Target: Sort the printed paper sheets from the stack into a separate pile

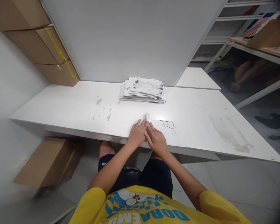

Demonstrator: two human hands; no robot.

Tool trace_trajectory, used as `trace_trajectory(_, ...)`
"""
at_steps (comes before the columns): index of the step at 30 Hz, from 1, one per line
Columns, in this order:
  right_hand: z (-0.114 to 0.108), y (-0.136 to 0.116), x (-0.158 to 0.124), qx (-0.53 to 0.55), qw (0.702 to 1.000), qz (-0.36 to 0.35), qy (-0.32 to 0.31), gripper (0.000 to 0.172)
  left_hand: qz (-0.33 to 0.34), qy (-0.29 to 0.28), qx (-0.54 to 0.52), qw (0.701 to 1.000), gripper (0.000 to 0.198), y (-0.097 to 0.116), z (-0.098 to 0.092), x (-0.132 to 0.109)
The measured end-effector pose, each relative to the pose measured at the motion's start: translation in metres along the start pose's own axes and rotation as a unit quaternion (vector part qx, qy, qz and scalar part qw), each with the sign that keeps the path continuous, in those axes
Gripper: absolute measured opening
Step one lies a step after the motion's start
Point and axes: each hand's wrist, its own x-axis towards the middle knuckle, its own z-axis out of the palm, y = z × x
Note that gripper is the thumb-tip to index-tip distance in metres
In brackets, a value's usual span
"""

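My left hand [137,133] lies on the white table [191,109] with fingers stretched forward, their tips beside a small cream-coloured block [147,116]. Close against it, my right hand [157,139] also rests flat, fingers pointing the same way. Its fingertips reach the near end of the block, which is partly hidden. What kind of thing the block is, I cannot make out. Right of my hands, a thin black outline [169,124] is drawn on a white surface; whether that is paper or the tabletop is unclear.
A stack of smudged white sheets [143,88] sits against the upright grey panel [133,40]. Grey smears mark the tabletop left and right. Cardboard boxes [58,70] stand at the back left, another box [44,160] below. Someone's legs [244,73] show under a wooden-topped table [263,51].
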Motion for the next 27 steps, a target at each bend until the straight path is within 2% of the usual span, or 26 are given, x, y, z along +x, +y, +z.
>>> trace_trajectory(3,-0.006,0.003,-0.007,-0.006,1.000,-0.005,-0.015,0.062,0.004,0.004,0.000,1.000,0.061,0.001,0.002,-0.002)
trace_trajectory(6,-0.018,0.013,-0.027,-0.053,0.998,-0.010,-0.031,0.071,0.008,0.011,0.007,1.000,0.063,0.001,0.002,-0.003)
trace_trajectory(9,-0.039,0.036,-0.055,-0.091,0.993,-0.022,-0.077,0.076,0.016,0.017,0.019,1.000,0.064,0.002,0.001,-0.004)
trace_trajectory(12,-0.064,0.066,-0.080,-0.076,0.992,-0.020,-0.103,0.078,0.018,0.020,0.021,0.999,0.064,0.002,0.001,-0.004)
trace_trajectory(13,-0.072,0.074,-0.085,-0.062,0.994,-0.012,-0.085,0.079,0.018,0.022,0.020,0.999,0.063,0.002,0.002,-0.004)
trace_trajectory(15,-0.082,0.086,-0.082,-0.047,0.998,0.031,0.021,0.072,0.020,0.026,0.017,0.999,0.063,0.002,0.003,-0.004)
trace_trajectory(16,-0.085,0.089,-0.073,-0.052,0.992,0.062,0.098,0.064,0.021,0.029,0.016,0.999,0.063,0.001,0.004,-0.003)
trace_trajectory(18,-0.085,0.091,-0.038,-0.082,0.958,0.113,0.249,0.051,0.026,0.035,0.015,0.999,0.062,0.001,0.006,-0.003)
trace_trajectory(20,-0.078,0.090,0.017,-0.099,0.936,0.116,0.317,0.052,0.031,0.040,0.013,0.999,0.061,0.001,0.007,-0.002)
trace_trajectory(21,-0.072,0.089,0.050,-0.107,0.936,0.098,0.320,0.054,0.033,0.041,0.012,0.999,0.060,0.002,0.008,-0.002)
trace_trajectory(23,-0.056,0.088,0.120,-0.125,0.957,0.067,0.255,0.056,0.034,0.044,0.009,0.998,0.060,0.002,0.008,-0.002)
trace_trajectory(25,-0.036,0.087,0.187,-0.134,0.979,0.036,0.150,0.057,0.030,0.050,0.007,0.998,0.059,0.002,0.008,-0.003)
trace_trajectory(27,-0.013,0.085,0.241,-0.134,0.990,0.015,0.048,0.057,0.028,0.057,0.007,0.998,0.059,0.003,0.009,-0.004)
